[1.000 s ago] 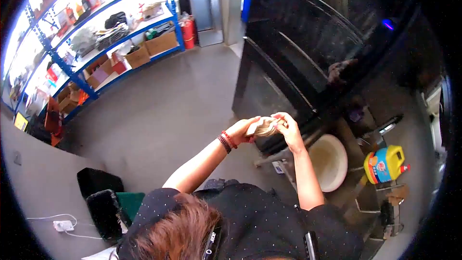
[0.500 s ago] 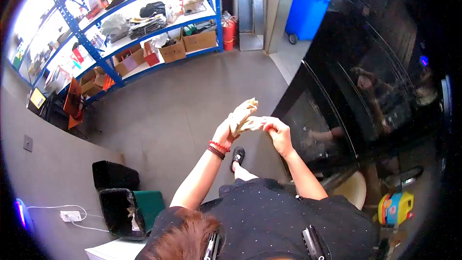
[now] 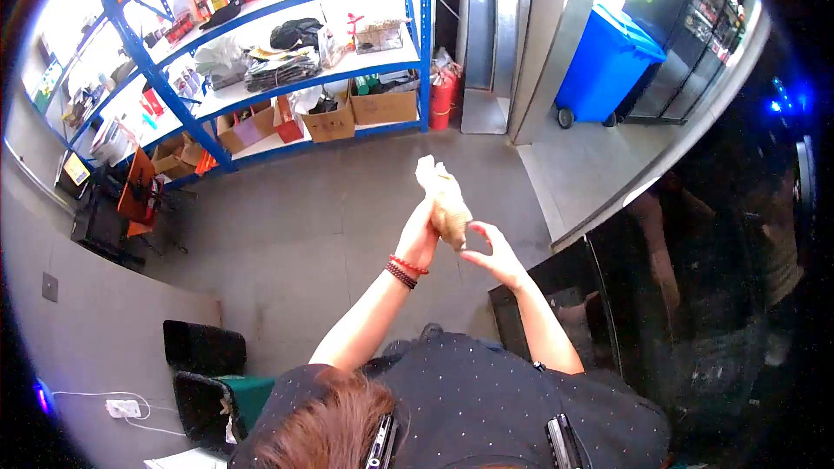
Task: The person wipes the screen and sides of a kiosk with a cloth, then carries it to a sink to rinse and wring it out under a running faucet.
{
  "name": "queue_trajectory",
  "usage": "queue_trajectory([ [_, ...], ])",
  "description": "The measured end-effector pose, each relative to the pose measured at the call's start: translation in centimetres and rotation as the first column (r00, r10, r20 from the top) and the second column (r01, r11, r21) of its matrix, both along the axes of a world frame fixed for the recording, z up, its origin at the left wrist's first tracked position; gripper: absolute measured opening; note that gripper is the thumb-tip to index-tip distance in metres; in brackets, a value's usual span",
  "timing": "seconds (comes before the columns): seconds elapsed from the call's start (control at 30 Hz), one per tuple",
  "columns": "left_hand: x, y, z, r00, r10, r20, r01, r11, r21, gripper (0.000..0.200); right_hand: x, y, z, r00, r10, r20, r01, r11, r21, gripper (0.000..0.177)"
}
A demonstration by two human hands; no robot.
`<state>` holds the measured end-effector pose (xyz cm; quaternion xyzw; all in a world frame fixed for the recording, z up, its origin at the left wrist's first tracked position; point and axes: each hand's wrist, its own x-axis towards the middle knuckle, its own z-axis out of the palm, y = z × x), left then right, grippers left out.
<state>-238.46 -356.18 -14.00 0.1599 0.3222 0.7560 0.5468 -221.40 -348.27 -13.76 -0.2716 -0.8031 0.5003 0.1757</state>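
Observation:
My left hand, with red and dark bead bracelets at its wrist, is closed around a crumpled cream and beige cloth piece that looks like a work glove. A pale end of the cloth sticks up past the fingers, and its lower tip points toward my right hand. That hand is bare, thumb and fingers apart in a C shape, right beside the tip. Whether they touch it cannot be made out. Most of my left fingers are hidden by the cloth.
Blue shelving with bottles, bags and cardboard boxes lines the back. A red fire extinguisher stands by a doorway, with a blue wheeled bin beyond. A glossy black surface is at right, a black chair at lower left.
My right hand has let go of the cloth end it was pulling out sideways and its fingers have spread. The cloth now lies along my left hand. The view has shifted, showing more of the doorway.

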Motion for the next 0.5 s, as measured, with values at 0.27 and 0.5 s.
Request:
queue_trajectory([
  [0.27,-1.8,10.3,-0.1,0.913,-0.217,-0.345,0.188,0.975,-0.116,0.056,-5.3,9.5,-0.3,0.875,-0.387,-0.291,0.175,0.813,-0.556,0.029],
  [0.5,-4.3,23.7,-2.6,0.890,-0.367,-0.269,0.364,0.929,-0.061,0.054,-6.4,20.8,-3.9,0.682,-0.653,-0.329,0.316,0.670,-0.672,0.023],
])
